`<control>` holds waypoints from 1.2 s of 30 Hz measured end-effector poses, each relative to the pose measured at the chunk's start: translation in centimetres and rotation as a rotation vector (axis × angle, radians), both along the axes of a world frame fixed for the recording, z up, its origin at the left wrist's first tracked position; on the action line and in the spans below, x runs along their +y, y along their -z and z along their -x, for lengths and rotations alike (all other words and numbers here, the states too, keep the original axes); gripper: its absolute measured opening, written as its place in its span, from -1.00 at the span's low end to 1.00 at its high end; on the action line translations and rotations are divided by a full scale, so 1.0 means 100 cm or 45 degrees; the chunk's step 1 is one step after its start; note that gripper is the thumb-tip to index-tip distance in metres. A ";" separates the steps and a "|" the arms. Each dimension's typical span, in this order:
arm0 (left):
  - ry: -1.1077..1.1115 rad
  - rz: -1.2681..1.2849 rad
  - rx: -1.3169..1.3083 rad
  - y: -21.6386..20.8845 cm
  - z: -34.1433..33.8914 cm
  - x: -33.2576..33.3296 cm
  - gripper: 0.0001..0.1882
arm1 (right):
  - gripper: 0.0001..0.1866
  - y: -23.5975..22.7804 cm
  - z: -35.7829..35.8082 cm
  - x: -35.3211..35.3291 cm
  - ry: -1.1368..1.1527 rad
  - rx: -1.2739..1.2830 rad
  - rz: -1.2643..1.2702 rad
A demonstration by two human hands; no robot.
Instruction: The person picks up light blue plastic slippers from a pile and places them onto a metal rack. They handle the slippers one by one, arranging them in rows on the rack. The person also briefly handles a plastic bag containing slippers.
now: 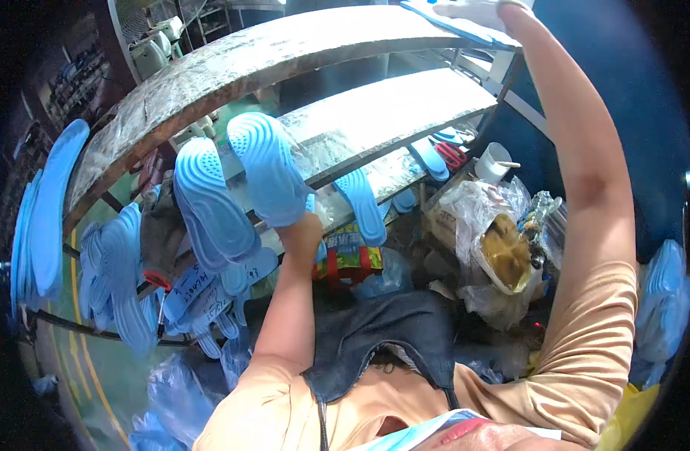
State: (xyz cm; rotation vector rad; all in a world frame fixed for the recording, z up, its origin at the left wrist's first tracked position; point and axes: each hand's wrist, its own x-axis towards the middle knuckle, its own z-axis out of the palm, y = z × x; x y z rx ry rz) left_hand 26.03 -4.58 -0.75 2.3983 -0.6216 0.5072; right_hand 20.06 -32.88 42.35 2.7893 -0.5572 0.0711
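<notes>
My left hand [303,231] is bare and closed round the lower end of light blue insoles [268,169] with ridged, dotted surfaces. They stand upright before the lower shelf, and cannot tell how many overlap there. At the top edge, my right hand [472,9], in a white glove and partly cut off, lies stretched over flat blue insoles [484,31] on the upper shelf's right end. Just left of my left hand, another pair of blue insoles [209,203] hangs over the shelf edge. More insoles [363,207] rest on the lower board to its right.
The long upper shelf [270,56] curves across, with a lower shelf [405,105] beneath. Insoles [55,210] stand at far left. Red-handled scissors [451,155], a white cup [493,163] and a plastic-lined container [506,255] sit at right. Bagged insoles [664,293] are at far right.
</notes>
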 end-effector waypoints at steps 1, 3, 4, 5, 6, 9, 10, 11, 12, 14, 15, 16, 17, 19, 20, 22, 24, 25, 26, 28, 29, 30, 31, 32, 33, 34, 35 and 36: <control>-0.011 0.024 -0.065 -0.004 -0.001 0.013 -0.54 | -0.33 0.003 0.005 0.000 -0.088 -0.045 -0.063; -0.011 0.085 -0.195 -0.013 -0.003 0.035 -0.52 | -0.38 0.010 0.044 0.007 -0.240 -0.262 -0.190; 0.023 0.121 -0.017 -0.019 0.005 0.041 -0.52 | -0.40 0.015 0.068 0.016 -0.301 -0.366 -0.254; 0.064 0.148 0.170 -0.030 0.018 0.046 -0.51 | -0.40 0.018 0.090 0.022 -0.252 -0.338 -0.210; 0.203 0.216 0.373 -0.046 0.035 0.027 -0.51 | -0.40 0.004 0.135 0.033 -0.114 -0.299 -0.102; 1.090 1.204 1.770 -0.078 0.089 0.003 -0.41 | -0.36 0.026 0.202 0.006 0.068 -0.213 -0.093; 1.429 1.273 2.117 -0.082 0.100 -0.001 -0.35 | -0.35 0.035 0.217 0.001 0.087 -0.183 -0.133; 1.639 1.401 2.369 -0.101 0.129 -0.009 -0.30 | -0.34 0.040 0.232 0.015 0.099 -0.142 -0.165; 1.776 1.446 2.643 -0.112 0.157 -0.021 -0.29 | -0.34 0.043 0.252 0.013 0.151 -0.098 -0.150; 2.043 1.349 3.008 -0.119 0.203 -0.052 -0.29 | -0.33 0.047 0.281 -0.001 0.221 -0.030 -0.110; 2.043 1.351 3.082 -0.124 0.227 -0.067 -0.31 | -0.31 0.052 0.294 -0.002 0.285 -0.009 -0.145; 2.045 1.340 3.179 -0.130 0.247 -0.080 -0.32 | -0.32 0.054 0.308 -0.005 0.311 0.036 -0.126; 1.925 1.283 3.386 -0.131 0.258 -0.092 -0.34 | -0.33 0.052 0.315 0.004 0.304 0.077 -0.163; 1.771 1.157 3.678 -0.119 0.269 -0.129 -0.35 | -0.39 0.054 0.328 0.018 0.318 0.118 -0.247; 1.711 1.261 3.446 -0.116 0.267 -0.138 -0.38 | -0.42 0.081 0.324 -0.024 0.213 0.109 -0.262; 1.566 1.087 3.099 -0.118 0.274 -0.154 -0.44 | -0.45 0.093 0.335 -0.036 0.175 0.121 -0.265; 1.465 0.968 2.764 -0.118 0.275 -0.144 -0.53 | -0.75 0.120 0.341 -0.054 0.022 -0.049 -0.275; 1.414 0.912 2.595 -0.118 0.273 -0.140 -0.55 | -0.81 0.125 0.352 -0.069 0.017 -0.062 -0.300; 1.438 0.804 2.343 -0.105 0.262 -0.139 -0.57 | -0.87 0.129 0.348 -0.067 -0.019 -0.072 -0.334; 1.394 0.591 1.826 -0.056 0.222 -0.137 -0.61 | -0.90 0.142 0.351 -0.081 0.005 -0.098 -0.533; 1.252 0.423 1.288 -0.035 0.194 -0.134 -0.60 | -0.89 0.145 0.351 -0.085 0.037 -0.073 -0.702; 1.103 0.242 0.783 -0.018 0.169 -0.137 -0.59 | -0.83 0.148 0.362 -0.104 0.066 -0.078 -0.864; 0.915 0.042 0.306 -0.006 0.148 -0.134 -0.56 | -0.75 0.150 0.364 -0.121 0.010 0.051 -1.031; 0.633 -0.084 0.247 -0.007 0.130 -0.122 -0.44 | -0.66 0.151 0.354 -0.113 0.093 0.141 -1.205; 0.345 -0.213 0.090 0.002 0.100 -0.089 -0.39 | -0.56 0.168 0.325 -0.107 0.168 0.069 -1.256; 0.152 -0.288 -0.063 0.006 0.081 -0.075 -0.34 | -0.46 0.161 0.320 -0.089 0.327 -0.042 -1.254; 0.205 -0.206 -0.005 0.003 0.077 -0.098 -0.31 | -0.49 0.132 0.342 -0.089 0.595 0.138 -1.211; 0.162 -0.188 0.051 0.005 0.062 -0.098 -0.27 | -0.56 0.134 0.338 -0.088 0.640 0.157 -1.146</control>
